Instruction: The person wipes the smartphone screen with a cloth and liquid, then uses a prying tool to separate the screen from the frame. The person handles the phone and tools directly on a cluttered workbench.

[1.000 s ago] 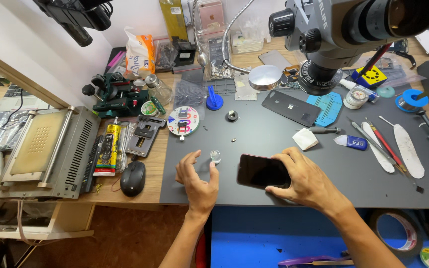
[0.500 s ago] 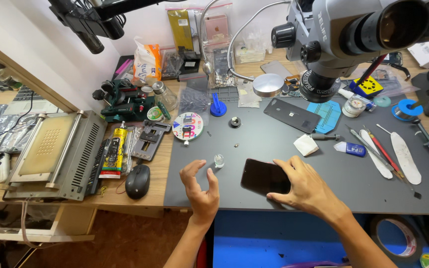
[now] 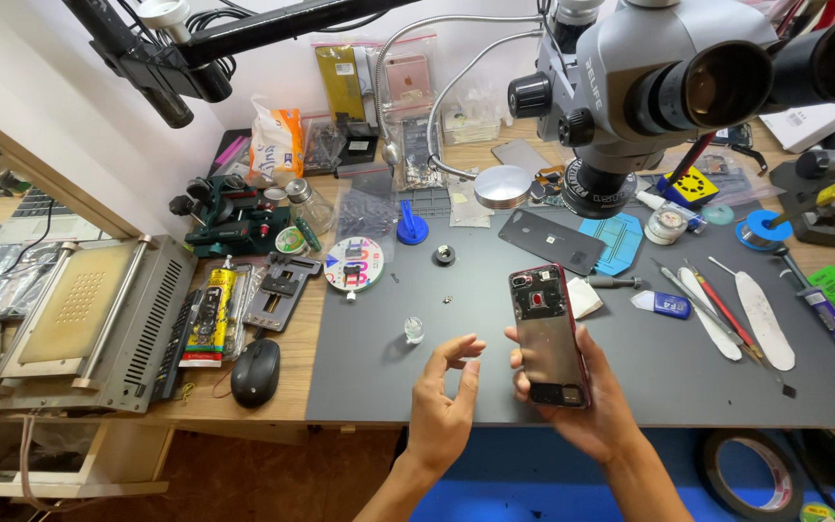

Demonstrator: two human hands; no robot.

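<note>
Overhead, the grey stereo microscope (image 3: 649, 87) hangs above the dark work mat (image 3: 495, 387), with a black computer mouse (image 3: 255, 371) lying off the mat's left edge. My right hand (image 3: 587, 406) grips an opened smartphone (image 3: 548, 336) upright over the mat's near edge, its red-rimmed inside facing me. My left hand (image 3: 446, 406) hovers just beside it, empty, fingers loosely curled, near a small clear cap (image 3: 414, 331) on the mat.

phone (image 3: 546, 333) – glossy, glassy | mat (image 3: 630, 367) – matt grey, smooth | bench (image 3: 244, 411) – bare wood
</note>
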